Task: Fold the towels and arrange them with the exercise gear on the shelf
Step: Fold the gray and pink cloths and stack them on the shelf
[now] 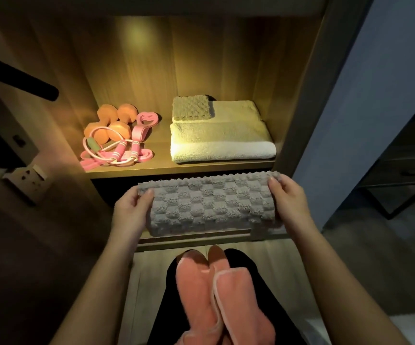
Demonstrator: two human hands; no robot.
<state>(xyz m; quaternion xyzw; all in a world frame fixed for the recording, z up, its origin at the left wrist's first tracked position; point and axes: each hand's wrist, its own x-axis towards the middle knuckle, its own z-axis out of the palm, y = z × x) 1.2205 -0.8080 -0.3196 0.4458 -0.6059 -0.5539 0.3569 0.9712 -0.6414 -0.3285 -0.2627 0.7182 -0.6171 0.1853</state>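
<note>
A pink towel (201, 295) lies on the lap, bottom centre. Mid-frame, the left hand (129, 210) grips one end of a folded grey towel (211, 205), the right hand (288, 197) the other. On the shelf (162, 148) above: orange dumbbells (112, 123) left, cream towel (221, 143) right.

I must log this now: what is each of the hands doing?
Left hand: grips the left end of the grey towel.
Right hand: grips its right end.
</note>
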